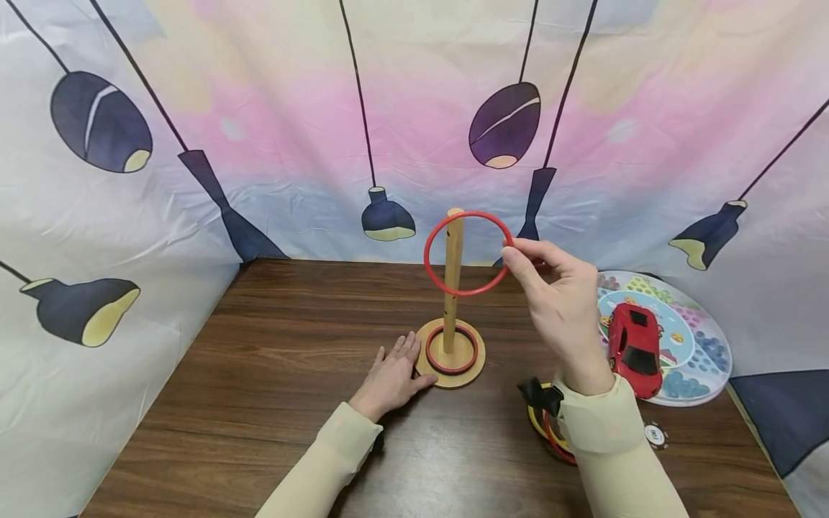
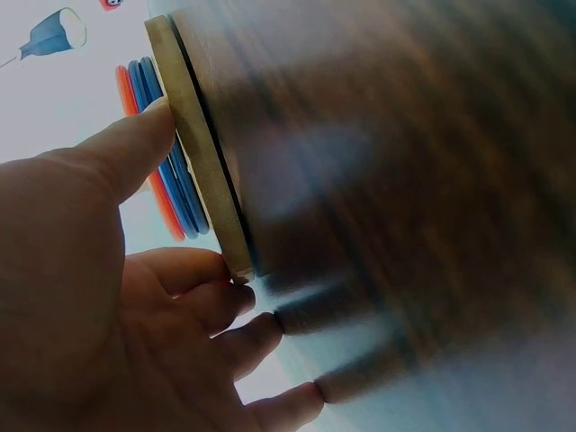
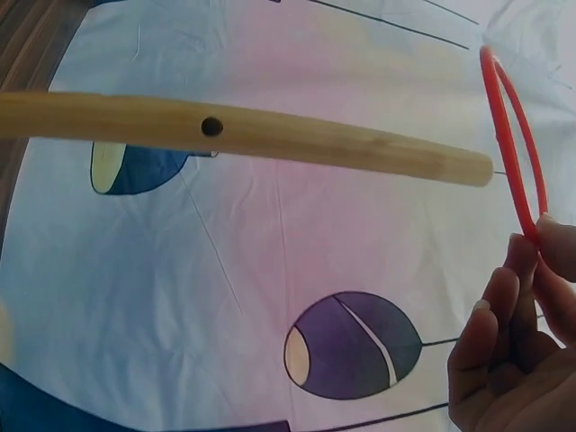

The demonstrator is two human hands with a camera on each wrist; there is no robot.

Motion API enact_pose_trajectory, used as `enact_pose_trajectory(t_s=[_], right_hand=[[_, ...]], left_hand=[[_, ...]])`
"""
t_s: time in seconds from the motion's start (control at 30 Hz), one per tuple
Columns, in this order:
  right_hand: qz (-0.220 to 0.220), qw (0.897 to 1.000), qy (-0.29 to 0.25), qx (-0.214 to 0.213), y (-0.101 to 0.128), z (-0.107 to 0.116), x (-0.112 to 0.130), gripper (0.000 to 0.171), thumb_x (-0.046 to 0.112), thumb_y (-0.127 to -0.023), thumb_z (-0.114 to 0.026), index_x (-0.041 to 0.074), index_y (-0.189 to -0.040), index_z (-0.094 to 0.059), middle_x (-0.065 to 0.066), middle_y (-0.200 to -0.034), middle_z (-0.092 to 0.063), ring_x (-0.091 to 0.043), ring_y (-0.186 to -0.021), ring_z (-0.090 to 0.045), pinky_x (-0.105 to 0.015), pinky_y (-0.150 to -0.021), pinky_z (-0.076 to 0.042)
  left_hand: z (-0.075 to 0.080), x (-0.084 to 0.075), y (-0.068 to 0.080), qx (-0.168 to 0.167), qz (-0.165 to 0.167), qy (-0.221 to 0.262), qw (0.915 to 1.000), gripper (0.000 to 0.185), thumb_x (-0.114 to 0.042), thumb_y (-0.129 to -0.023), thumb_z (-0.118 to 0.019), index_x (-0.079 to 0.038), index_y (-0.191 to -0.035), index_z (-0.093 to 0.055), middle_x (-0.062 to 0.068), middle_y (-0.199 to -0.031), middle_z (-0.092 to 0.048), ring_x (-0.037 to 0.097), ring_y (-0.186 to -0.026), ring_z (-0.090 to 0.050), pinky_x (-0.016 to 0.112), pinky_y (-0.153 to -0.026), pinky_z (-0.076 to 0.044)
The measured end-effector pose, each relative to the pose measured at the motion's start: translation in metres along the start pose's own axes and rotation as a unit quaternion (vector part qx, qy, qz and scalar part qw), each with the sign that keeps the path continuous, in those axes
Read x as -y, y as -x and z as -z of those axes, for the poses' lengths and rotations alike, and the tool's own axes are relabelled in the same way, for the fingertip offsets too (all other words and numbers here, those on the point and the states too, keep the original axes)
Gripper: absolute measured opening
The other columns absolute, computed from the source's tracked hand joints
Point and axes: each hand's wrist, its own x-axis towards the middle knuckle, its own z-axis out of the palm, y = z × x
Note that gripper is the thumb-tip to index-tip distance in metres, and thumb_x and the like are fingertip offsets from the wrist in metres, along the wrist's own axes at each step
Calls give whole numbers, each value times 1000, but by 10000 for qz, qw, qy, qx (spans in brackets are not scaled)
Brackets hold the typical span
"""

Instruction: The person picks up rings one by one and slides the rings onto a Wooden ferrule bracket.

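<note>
A wooden peg (image 1: 453, 288) rises from a round wooden base (image 1: 476, 370). Red and blue rings (image 2: 171, 193) lie stacked round its foot. My right hand (image 1: 566, 306) pinches a red ring (image 1: 468, 293) at its right side between thumb and fingers. In the right wrist view the same ring (image 3: 504, 135) stands just beyond the peg's tip (image 3: 477, 168), not around it. On the table my left hand (image 1: 391, 380) lies with fingers extended, thumb and forefinger touching the base's edge (image 2: 202, 135).
Under my right forearm lie more rings (image 1: 536, 421), yellow and red, partly hidden. A red toy car (image 1: 636, 349) sits on a round colourful board (image 1: 709, 360) at the right. Near it is a poker chip (image 1: 655, 434). A printed curtain (image 1: 291, 144) hangs behind the table (image 1: 259, 360).
</note>
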Motion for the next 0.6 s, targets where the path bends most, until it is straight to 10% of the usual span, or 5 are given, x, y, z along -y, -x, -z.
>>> enact_pose_trajectory(t_s=[0.6], right_hand=[[-749,9970,-55,188,-9,-23,5,23,15,-90,-71,-3,-105,-74,-8,-80,-69,-12,-72,-57,-21,-61,-45]], left_hand=[[1,0,1,11,8,-19,10000,83,-52,-92,-60,1,-151,-31,17,-157,-25,32,-145,-21,62,-111,-19]])
